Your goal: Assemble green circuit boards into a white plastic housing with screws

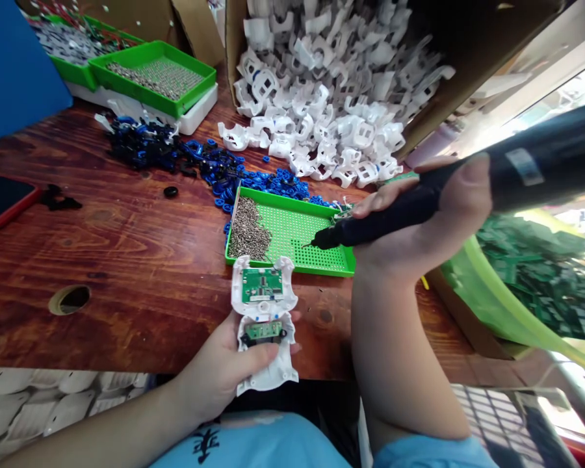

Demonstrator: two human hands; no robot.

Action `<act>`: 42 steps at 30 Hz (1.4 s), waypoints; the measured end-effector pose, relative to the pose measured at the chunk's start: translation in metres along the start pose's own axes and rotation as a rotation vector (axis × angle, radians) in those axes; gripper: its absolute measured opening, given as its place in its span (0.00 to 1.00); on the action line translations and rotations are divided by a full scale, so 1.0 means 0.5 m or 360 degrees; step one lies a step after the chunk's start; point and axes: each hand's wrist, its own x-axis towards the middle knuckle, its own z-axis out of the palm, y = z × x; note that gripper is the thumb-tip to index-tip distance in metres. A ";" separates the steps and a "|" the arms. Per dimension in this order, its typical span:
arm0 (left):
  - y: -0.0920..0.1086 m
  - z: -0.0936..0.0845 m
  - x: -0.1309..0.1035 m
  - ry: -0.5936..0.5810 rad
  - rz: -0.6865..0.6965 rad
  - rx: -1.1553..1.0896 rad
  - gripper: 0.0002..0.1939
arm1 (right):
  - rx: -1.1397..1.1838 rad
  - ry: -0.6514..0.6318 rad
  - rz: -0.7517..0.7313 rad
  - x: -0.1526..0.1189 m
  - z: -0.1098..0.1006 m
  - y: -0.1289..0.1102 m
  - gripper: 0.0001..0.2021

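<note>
My left hand (244, 354) grips a white plastic housing (264, 305) near the table's front edge, thumb across its lower part. A green circuit board (262, 285) sits in the upper half; a smaller green board (263, 330) with black parts lies in the lower half. My right hand (419, 240) is wrapped round a black electric screwdriver (394, 218). Its thin bit points left over a green perforated tray (292, 227), apart from the housing. Small metal screws (247, 231) are heaped at the tray's left end.
White plastic shells (341, 130) spill from a cardboard box (236, 52) behind the tray. Blue rings (277, 185) and black parts (146, 143) lie left of them. Another green tray (160, 78) stands back left. A bag of green boards (541, 273) is at right. The table has a hole (71, 300).
</note>
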 end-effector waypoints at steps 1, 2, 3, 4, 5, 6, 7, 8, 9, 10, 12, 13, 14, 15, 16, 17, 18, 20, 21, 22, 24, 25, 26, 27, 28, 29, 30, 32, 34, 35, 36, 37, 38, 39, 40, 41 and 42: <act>0.001 -0.001 -0.005 0.0038 0.0065 -0.0051 0.21 | 0.0010 -0.0025 0.0026 -0.002 -0.002 -0.012 0.14; 0.002 -0.002 -0.009 0.0069 0.0128 -0.0103 0.21 | 0.0028 -0.0058 0.0062 -0.006 -0.005 -0.023 0.14; 0.004 -0.003 -0.012 0.0082 0.0189 -0.0154 0.21 | 0.0052 -0.0097 0.0092 -0.010 -0.008 -0.033 0.13; 0.007 -0.002 -0.014 0.0068 0.0244 -0.0200 0.20 | 0.0084 -0.0136 0.0105 -0.015 -0.010 -0.042 0.13; 0.010 -0.001 -0.014 0.0040 0.0299 -0.0232 0.20 | 0.0112 -0.0165 0.0109 -0.021 -0.012 -0.049 0.12; 0.014 0.001 -0.013 0.0008 0.0342 -0.0246 0.20 | 0.0132 -0.0186 0.0108 -0.028 -0.013 -0.056 0.13; 0.017 0.003 -0.011 -0.0018 0.0374 -0.0247 0.21 | 0.0140 -0.0200 0.0115 -0.035 -0.012 -0.061 0.13; 0.019 0.006 -0.007 -0.0036 0.0391 -0.0236 0.21 | 0.0133 -0.0210 0.0136 -0.043 -0.010 -0.066 0.13; 0.020 0.010 -0.002 -0.0042 0.0395 -0.0222 0.22 | 0.0123 -0.0216 0.0173 -0.050 -0.008 -0.070 0.13; 0.021 0.013 0.003 -0.0033 0.0393 -0.0207 0.22 | 0.0115 -0.0229 0.0218 -0.058 -0.004 -0.073 0.13; 0.021 0.017 0.013 -0.0015 0.0404 -0.0193 0.21 | 0.0130 -0.0293 0.0280 -0.070 0.002 -0.079 0.13; 0.020 0.018 0.017 -0.0010 0.0422 -0.0194 0.20 | 0.0155 -0.0337 0.0286 -0.075 0.004 -0.081 0.13; 0.020 0.019 0.021 -0.0004 0.0439 -0.0196 0.19 | 0.0187 -0.0381 0.0273 -0.078 0.006 -0.083 0.13; 0.021 0.019 0.023 0.0010 0.0458 -0.0196 0.18 | 0.0214 -0.0420 0.0255 -0.081 0.008 -0.084 0.13; 0.022 0.018 0.025 0.0038 0.0475 -0.0195 0.17 | 0.0235 -0.0444 0.0236 -0.083 0.009 -0.085 0.13; 0.024 0.016 0.027 0.0075 0.0486 -0.0191 0.16 | 0.0252 -0.0454 0.0220 -0.084 0.009 -0.086 0.13; 0.027 0.014 0.027 0.0118 0.0498 -0.0184 0.16 | 0.0266 -0.0459 0.0215 -0.085 0.009 -0.085 0.13; 0.032 0.010 0.027 0.0197 0.0512 -0.0160 0.16 | 0.0272 -0.0443 0.0210 -0.084 0.007 -0.082 0.13; 0.034 0.009 0.026 0.0230 0.0517 -0.0144 0.17 | 0.0261 -0.0414 0.0204 -0.082 0.005 -0.079 0.13; 0.036 0.007 0.025 0.0256 0.0529 -0.0124 0.18 | 0.0243 -0.0372 0.0189 -0.080 0.003 -0.075 0.13; 0.035 0.005 0.023 0.0293 0.0542 -0.0071 0.19 | 0.0183 -0.0251 0.0135 -0.071 -0.003 -0.061 0.13; 0.034 0.004 0.022 0.0307 0.0543 -0.0044 0.20 | 0.0141 -0.0181 0.0103 -0.065 -0.007 -0.052 0.13; 0.033 0.003 0.021 0.0321 0.0543 -0.0022 0.20 | 0.0093 -0.0111 0.0078 -0.059 -0.011 -0.040 0.13; 0.031 0.003 0.021 0.0334 0.0535 0.0000 0.20 | 0.0042 -0.0046 0.0055 -0.051 -0.016 -0.028 0.13; 0.030 0.001 0.021 0.0348 0.0524 0.0018 0.20 | -0.0009 0.0001 0.0037 -0.043 -0.021 -0.014 0.13; 0.028 0.000 0.021 0.0358 0.0514 0.0034 0.19 | -0.0052 0.0034 0.0031 -0.035 -0.026 0.000 0.14; 0.027 -0.001 0.022 0.0364 0.0512 0.0045 0.19 | -0.0084 0.0043 0.0030 -0.028 -0.031 0.015 0.14; 0.027 -0.002 0.023 0.0365 0.0515 0.0054 0.19 | -0.0119 0.0018 0.0045 -0.017 -0.040 0.041 0.14; 0.028 -0.002 0.023 0.0363 0.0513 0.0058 0.20 | -0.0129 -0.0048 0.0077 -0.013 -0.044 0.062 0.14; 0.029 -0.001 0.021 0.0362 0.0497 0.0068 0.20 | -0.0131 -0.0080 0.0088 -0.012 -0.044 0.069 0.14; 0.030 0.000 0.019 0.0358 0.0479 0.0079 0.20 | -0.0133 -0.0110 0.0098 -0.013 -0.043 0.075 0.14; 0.031 0.001 0.015 0.0347 0.0463 0.0090 0.21 | -0.0135 -0.0130 0.0110 -0.014 -0.041 0.079 0.14; 0.031 0.002 0.012 0.0338 0.0447 0.0098 0.22 | -0.0141 -0.0140 0.0126 -0.016 -0.038 0.081 0.14; 0.031 0.003 0.008 0.0336 0.0428 0.0105 0.24 | -0.0148 -0.0138 0.0146 -0.018 -0.035 0.083 0.14; 0.029 0.003 0.003 0.0346 0.0404 0.0116 0.26 | -0.0150 -0.0132 0.0160 -0.020 -0.032 0.084 0.14; 0.027 0.004 -0.001 0.0366 0.0377 0.0133 0.28 | -0.0145 -0.0133 0.0168 -0.022 -0.029 0.086 0.14; 0.024 0.006 -0.005 0.0389 0.0340 0.0152 0.28 | -0.0134 -0.0140 0.0166 -0.024 -0.026 0.088 0.14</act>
